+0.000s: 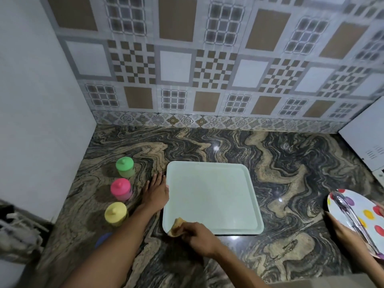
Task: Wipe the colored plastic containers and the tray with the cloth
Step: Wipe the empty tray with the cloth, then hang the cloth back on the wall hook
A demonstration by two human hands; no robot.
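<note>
Head view, kitchen counter (291,163), swirled dark stone.

1. Tray (212,196): pale, square, rounded corners, raised rim. Lies flat at mid-counter. Far edge well apart from the tiled wall (207,59), with bare stone between. Right edge faces a broad stretch of bare counter.
2. Cloth (176,225): tan, bunched. Sits on the tray's near-left corner, overlapping the rim.
3. Right hand (197,238): fingers curled tight around the cloth, knuckles up, at that same corner.
4. Left hand (155,192): palm down on the counter against the tray's left edge. Fingers straight and slightly spread, thumb laid over the rim.
5. Green container (125,167), pink container (121,189), yellow container (115,214): lidded with knobs, upright, in a single column left of the tray, green farthest. A narrow strip of counter, holding the left hand and forearm, separates them from the tray. White wall (41,100) near behind them. A dark mark on the pink one's side is too blurred to read.
6. Blue object (102,239): near the yellow container, mostly hidden by the left forearm.
7. Plate (369,217): white with coloured dots, at the right frame edge, carrying metal tongs (349,215), gripped from below by another person's hand (349,235).
8. Appliance (365,138): white, vent slots, far right against the tiled wall.
</note>
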